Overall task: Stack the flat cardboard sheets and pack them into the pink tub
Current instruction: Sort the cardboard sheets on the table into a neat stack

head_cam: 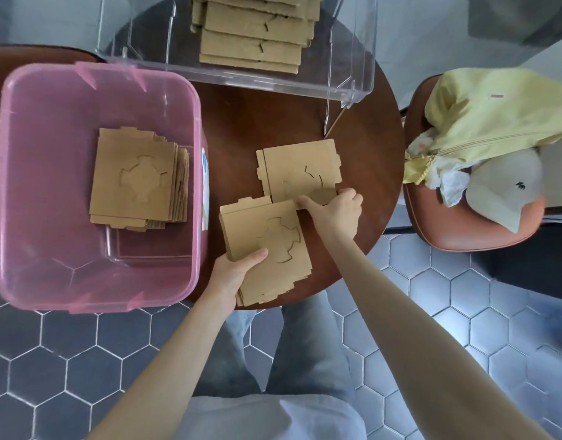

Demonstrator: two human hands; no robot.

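Brown cardboard sheets lie in four groups. Left hand (232, 277) grips the near-left corner of a small stack (267, 249) at the near edge of the round table (247, 122), thumb on top, fingers beneath. Right hand (335, 212) presses on the near edge of two overlapped sheets (300, 169) lying flat further back; thumb extended, fingers curled over the edge, whether it grasps them cannot be told. Pink tub (25, 185), at left, touching the table, holds a pile (136, 179) on its floor. Clear bin (352, 58), at the far side, contains more sheets (254, 36). Chair (482, 236), at right, bears a yellow garment (495, 112) and white cap (501, 185)
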